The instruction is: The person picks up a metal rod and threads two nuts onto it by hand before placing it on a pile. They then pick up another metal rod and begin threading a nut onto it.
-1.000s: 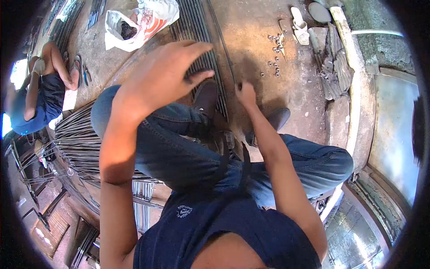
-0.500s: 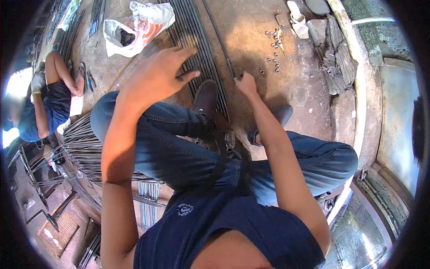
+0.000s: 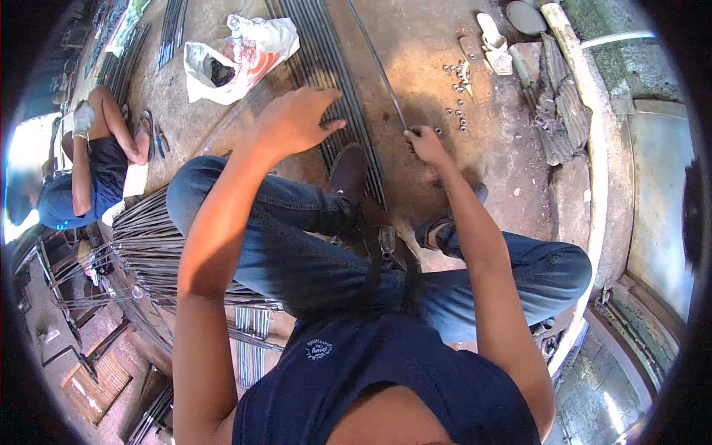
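Observation:
My right hand (image 3: 429,146) is closed around the near end of a long, thin, dark metal rod (image 3: 380,68), which runs away toward the top of the view. Thumb and fingers pinch the rod's tip. Over a row of similar dark rods (image 3: 315,44) on the floor hovers my left hand (image 3: 298,122), its fingers stretched forward and the thumb apart, with nothing in it. Several small metal nuts (image 3: 458,115) lie on the floor beyond my right hand.
A white plastic sack (image 3: 263,48) with dark contents stands beyond my left hand. White sandals (image 3: 495,44) and broken wood (image 3: 560,104) lie at the far right. A person (image 3: 89,159) sits at the left near a heap of rods (image 3: 144,241) and pliers (image 3: 159,144).
My left hand has shifted slightly right and down, still open. My right hand has moved a little right, keeping hold of the rod. The whole view has shifted a little.

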A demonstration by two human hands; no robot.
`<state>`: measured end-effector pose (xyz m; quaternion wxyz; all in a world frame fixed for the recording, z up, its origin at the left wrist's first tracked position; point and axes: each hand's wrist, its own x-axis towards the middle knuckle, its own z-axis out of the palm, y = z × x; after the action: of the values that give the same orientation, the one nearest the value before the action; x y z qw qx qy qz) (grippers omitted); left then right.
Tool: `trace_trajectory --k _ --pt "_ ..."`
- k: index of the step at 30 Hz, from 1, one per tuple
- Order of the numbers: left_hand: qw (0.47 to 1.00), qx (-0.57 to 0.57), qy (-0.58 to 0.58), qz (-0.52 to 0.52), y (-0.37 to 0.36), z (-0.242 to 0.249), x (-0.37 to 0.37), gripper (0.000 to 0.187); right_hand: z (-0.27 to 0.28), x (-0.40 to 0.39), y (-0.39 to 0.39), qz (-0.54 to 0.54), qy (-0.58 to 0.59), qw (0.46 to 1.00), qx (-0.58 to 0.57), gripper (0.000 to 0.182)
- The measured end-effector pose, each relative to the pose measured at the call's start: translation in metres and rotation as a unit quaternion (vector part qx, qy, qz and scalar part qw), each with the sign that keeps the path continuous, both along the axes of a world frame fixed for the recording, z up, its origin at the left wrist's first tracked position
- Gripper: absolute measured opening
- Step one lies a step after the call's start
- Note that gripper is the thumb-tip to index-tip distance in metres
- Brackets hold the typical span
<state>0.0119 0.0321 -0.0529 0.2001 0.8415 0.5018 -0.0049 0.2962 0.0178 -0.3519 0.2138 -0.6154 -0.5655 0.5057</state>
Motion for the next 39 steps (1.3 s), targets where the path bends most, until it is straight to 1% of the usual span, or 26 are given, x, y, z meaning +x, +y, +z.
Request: trace_trajectory --k 1,2,5,7,9,10,12,13,15,17,19,21,22,23,25,26,27,29,30,31,32,33,35,36,38,39 --pt "1.000 -0.013 0.001 -0.001 0.002 0.001 0.005 0.048 0.022 0.010 0.008 -0.014 0.109 0.988 -0.106 0.030" --pt "1.000 -0.025 0.003 -0.003 0.003 0.001 0.010 0.048 0.065 0.013 0.011 -0.024 0.102 0.991 -0.088 0.027" --pt "0.996 0.030 -0.059 -0.063 0.010 -0.020 0.015 0.048 0.074 0.037 0.029 -0.047 0.078 0.991 -0.103 0.020" --pt "0.996 0.027 -0.061 -0.067 0.014 -0.012 0.023 0.047 0.125 0.041 0.034 -0.041 0.072 0.993 -0.081 0.019" --pt "0.990 0.057 -0.099 -0.079 0.022 -0.012 0.027 0.047 0.160 0.050 0.037 -0.028 0.023 0.999 -0.026 0.027" --pt "0.989 0.064 -0.100 -0.083 0.028 -0.012 0.028 0.047 0.199 0.047 0.032 -0.034 -0.013 0.999 -0.014 0.029" --pt "0.994 0.089 -0.052 -0.046 0.040 -0.012 0.028 0.053 0.241 0.044 0.022 -0.057 -0.035 0.997 0.031 0.030" --pt "0.993 0.094 -0.051 -0.049 0.046 -0.017 0.029 0.053 0.256 0.043 0.018 -0.076 -0.055 0.993 0.071 0.031" --pt "0.973 0.218 -0.046 -0.056 0.057 -0.024 0.036 0.062 0.284 0.042 0.009 -0.091 -0.083 0.990 0.064 0.033" --pt "0.962 0.261 -0.050 -0.054 0.062 -0.021 0.055 0.067 0.315 0.034 -0.009 -0.051 -0.070 0.996 0.012 0.033" --pt "0.951 0.298 -0.059 -0.053 0.068 -0.017 0.072 0.072 0.336 0.023 -0.031 -0.068 -0.107 0.991 0.040 0.033" --pt "0.923 0.345 -0.154 -0.070 0.077 -0.016 0.090 0.079 0.332 0.021 -0.047 -0.074 -0.062 0.988 0.118 0.032" --pt "0.912 0.368 -0.157 -0.095 0.085 -0.018 0.094 0.071 0.339 0.018 -0.054 -0.061 -0.037 0.989 0.127 0.030" --pt "0.914 0.358 -0.164 -0.096 0.091 -0.023 0.099 0.071 0.343 0.015 -0.059 -0.065 -0.043 0.990 0.117 0.030" --pt "0.928 0.291 -0.193 -0.132 0.096 -0.024 0.103 0.056 0.351 0.011 -0.062 0.002 -0.018 0.993 0.114 0.031" --pt "0.956 0.220 -0.160 -0.113 0.097 -0.024 0.103 0.045 0.350 0.016 -0.057 0.002 0.022 0.998 0.056 0.031" --pt "0.957 0.212 -0.163 -0.110 0.097 -0.030 0.104 0.045 0.334 0.030 -0.045 -0.016 0.161 0.986 0.033 0.032" --pt "0.950 0.246 -0.141 -0.134 0.103 -0.040 0.110 0.043 0.296 0.053 -0.016 -0.097 0.240 0.966 0.019 0.031" --pt "0.951 0.239 -0.143 -0.134 0.101 -0.042 0.112 0.043 0.257 0.065 0.000 -0.170 0.257 0.951 0.033 0.030" --pt "0.962 0.210 -0.122 -0.127 0.100 -0.042 0.115 0.045 0.202 0.077 0.015 -0.243 0.273 0.930 0.048 0.028" --pt "0.971 0.183 -0.100 -0.120 0.099 -0.043 0.117 0.047 0.112 0.112 0.019 -0.246 0.272 0.929 0.046 0.028" --pt "0.971 0.182 -0.100 -0.122 0.099 -0.045 0.119 0.047 0.026 0.111 0.035 -0.230 -0.053 0.953 0.189 0.028" --pt "0.962 0.213 -0.105 -0.137 0.098 -0.053 0.117 0.046 0.014 0.079 0.018 -0.185 -0.187 0.963 -0.053 0.032" --pt "0.962 0.212 -0.103 -0.136 0.097 -0.052 0.117 0.046 0.005 0.067 0.009 -0.183 -0.185 0.964 -0.054 0.032" --pt "0.972 0.184 -0.084 -0.122 0.093 -0.046 0.117 0.046 -0.019 0.048 -0.004 -0.039 -0.308 0.946 0.091 0.037" --pt "0.973 0.184 -0.078 -0.120 0.093 -0.047 0.116 0.046 -0.041 0.044 -0.006 -0.036 -0.303 0.948 0.092 0.037"
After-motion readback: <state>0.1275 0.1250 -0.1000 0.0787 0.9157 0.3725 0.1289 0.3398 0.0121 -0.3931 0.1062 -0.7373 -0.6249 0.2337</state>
